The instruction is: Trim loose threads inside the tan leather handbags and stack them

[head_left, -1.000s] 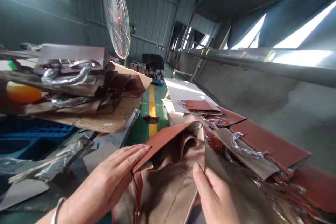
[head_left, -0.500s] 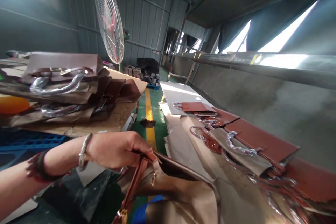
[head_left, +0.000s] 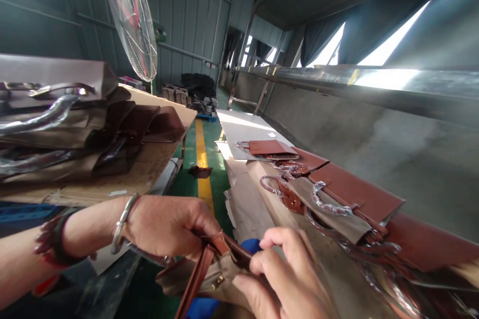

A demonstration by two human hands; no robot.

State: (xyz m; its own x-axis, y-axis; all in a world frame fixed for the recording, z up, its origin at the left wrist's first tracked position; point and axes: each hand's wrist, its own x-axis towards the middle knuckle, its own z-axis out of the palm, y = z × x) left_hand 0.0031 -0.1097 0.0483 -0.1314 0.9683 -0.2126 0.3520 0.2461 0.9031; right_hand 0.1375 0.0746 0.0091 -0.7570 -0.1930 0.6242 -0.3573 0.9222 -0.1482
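A handbag [head_left: 224, 275] with a tan fabric side, brown leather trim and a small gold zipper pull hangs low at the front centre. My left hand [head_left: 168, 224], with a metal bangle and a dark bracelet at the wrist, is closed on the bag's upper corner beside its brown strap [head_left: 195, 284]. Against the same upper edge, my right hand [head_left: 288, 279] has its fingers bent over the rim and its thumb on the near side. The rim under those fingers is hidden, as is the bag's lower part.
Reddish-brown handbags [head_left: 359, 189] with wrapped handles lie along the right-hand table, over cardboard [head_left: 247, 204]. Dark brown bags [head_left: 56, 77] are stacked on the left. Behind them stands a large fan [head_left: 130, 20]. A yellow floor line [head_left: 202, 149] runs between the tables.
My right hand has come into view from the lower right and onto the bag's rim. The bag's opening looks narrower. My left hand keeps its grip, and the view has shifted slightly right.
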